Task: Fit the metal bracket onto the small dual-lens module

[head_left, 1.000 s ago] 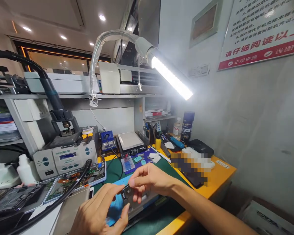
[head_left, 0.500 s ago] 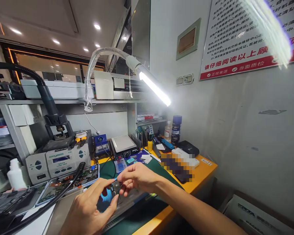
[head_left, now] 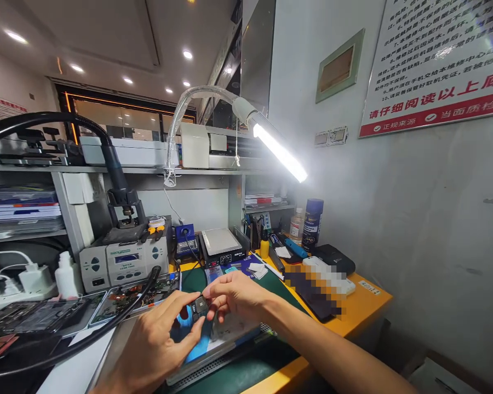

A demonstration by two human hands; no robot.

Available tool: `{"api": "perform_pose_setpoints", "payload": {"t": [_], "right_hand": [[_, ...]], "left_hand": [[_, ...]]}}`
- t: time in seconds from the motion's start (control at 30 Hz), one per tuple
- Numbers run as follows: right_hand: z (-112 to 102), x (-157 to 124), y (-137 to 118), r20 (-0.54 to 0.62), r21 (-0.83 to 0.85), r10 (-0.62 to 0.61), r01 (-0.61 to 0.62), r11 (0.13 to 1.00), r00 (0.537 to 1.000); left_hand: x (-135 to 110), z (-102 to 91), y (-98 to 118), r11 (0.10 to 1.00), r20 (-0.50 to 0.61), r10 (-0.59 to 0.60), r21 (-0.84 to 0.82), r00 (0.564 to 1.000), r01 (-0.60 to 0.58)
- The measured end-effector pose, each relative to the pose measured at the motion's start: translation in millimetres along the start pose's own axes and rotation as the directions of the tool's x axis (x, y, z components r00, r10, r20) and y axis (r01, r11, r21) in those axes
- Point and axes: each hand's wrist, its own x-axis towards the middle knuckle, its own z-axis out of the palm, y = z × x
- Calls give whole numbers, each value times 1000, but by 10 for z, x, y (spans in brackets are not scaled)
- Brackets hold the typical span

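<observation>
Between the thumb and forefinger of my left hand is a small dark, square electronic part, gripped by its edges. My right hand meets it at the upper right corner, thumb and forefinger pinched together there. Whether those fingertips hold anything besides the part's edge is hidden. Its other fingers curl beside the part. Behind the left fingers shows a bright blue object, partly covered. Below both hands lies a flat, shiny tray-like surface on the green mat.
A grey soldering station and a tray of circuit boards stand at left, with a black hose crossing in front. A dark phone lies right on the yellow table. A lit lamp hangs above.
The view has turned left, so the bench appears farther right. Both hands stay at the small dark part. A blue bit at the right fingertips no longer shows.
</observation>
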Motion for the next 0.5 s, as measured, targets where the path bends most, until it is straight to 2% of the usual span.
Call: {"api": "perform_pose_setpoints", "payload": {"t": [0.2, 0.3, 0.4, 0.5], "right_hand": [[-18, 145, -59, 59, 19, -20, 19, 1000, 998], [-10, 256, -106, 81, 33, -36, 33, 999, 996], [-7, 324, -137, 87, 64, -65, 60, 996, 994], [-17, 318, -134, 76, 116, -92, 83, 990, 993]], "left_hand": [[38, -69, -15, 988, 55, -151, -28, 987, 153], [89, -112, -76, 981, 92, -194, -8, 977, 196], [128, -98, -150, 966, 102, -248, -56, 963, 254], [94, -14, -196, 903, 64, -394, -159, 917, 399]]}}
